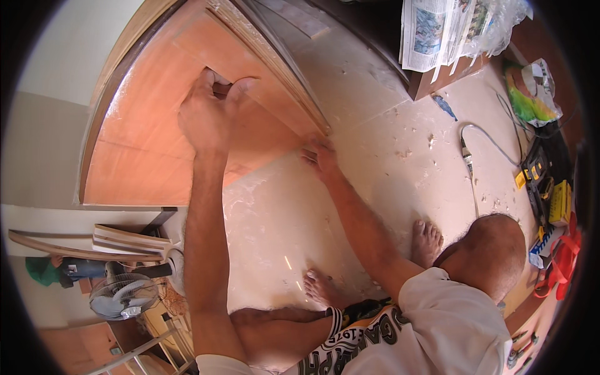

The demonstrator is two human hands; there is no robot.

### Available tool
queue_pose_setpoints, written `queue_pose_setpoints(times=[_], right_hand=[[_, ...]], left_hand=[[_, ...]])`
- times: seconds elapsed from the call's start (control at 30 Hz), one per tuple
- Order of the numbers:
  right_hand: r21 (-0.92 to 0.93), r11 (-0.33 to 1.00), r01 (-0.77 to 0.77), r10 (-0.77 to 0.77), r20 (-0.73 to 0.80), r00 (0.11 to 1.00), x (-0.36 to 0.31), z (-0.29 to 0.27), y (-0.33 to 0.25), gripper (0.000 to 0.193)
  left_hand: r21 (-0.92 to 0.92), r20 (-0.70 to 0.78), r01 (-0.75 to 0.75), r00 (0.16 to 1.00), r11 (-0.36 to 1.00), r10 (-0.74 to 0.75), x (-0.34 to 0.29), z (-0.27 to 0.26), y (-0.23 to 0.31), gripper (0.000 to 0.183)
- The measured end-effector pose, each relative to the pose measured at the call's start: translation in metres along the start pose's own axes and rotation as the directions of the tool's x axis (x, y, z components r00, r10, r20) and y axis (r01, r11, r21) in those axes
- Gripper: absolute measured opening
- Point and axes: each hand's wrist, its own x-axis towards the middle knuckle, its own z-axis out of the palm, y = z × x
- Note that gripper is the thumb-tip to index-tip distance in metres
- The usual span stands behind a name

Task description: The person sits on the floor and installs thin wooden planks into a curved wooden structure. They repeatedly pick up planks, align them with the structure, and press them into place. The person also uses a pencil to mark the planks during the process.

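A large orange-brown wooden panel [144, 125] with a dark edge fills the upper left. My left hand [209, 115] is on its face, fingers curled and thumb stretched to the right. A small dark patch shows between thumb and fingers; whether it is an opening or a held piece, I cannot tell. My right hand [320, 156] is at the panel's lower right corner, its fingers bent against the edge there. Layered wooden strips [275, 69] run along the panel's right side down to that corner.
Wood shavings [406, 153] lie on the pale floor [269, 231]. A cable with a connector [467, 156], a blue tool [445, 107] and a toolbox [539, 165] are at right. Newspapers [431, 34] cover a dark cabinet. A fan [125, 295] and another person [87, 269] are at lower left.
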Motion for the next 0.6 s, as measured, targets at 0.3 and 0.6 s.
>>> queue_pose_setpoints(times=[0.3, 0.6], right_hand=[[0.012, 1.0, 0.001, 0.0, -0.034, 0.999, -0.0079, 0.0078, -0.0063, 0.046], [-0.007, 1.0, -0.011, 0.011, -0.003, 1.0, 0.0002, 0.0029, -0.0009, 0.057]], left_hand=[[-0.008, -0.011, -0.026, 1.0, 1.0, 0.026, 0.0006, -0.002, -0.0015, 0.044], [-0.048, -0.007, -0.045, 0.999, 0.998, 0.044, 0.0026, -0.0025, 0.0028, 0.042]])
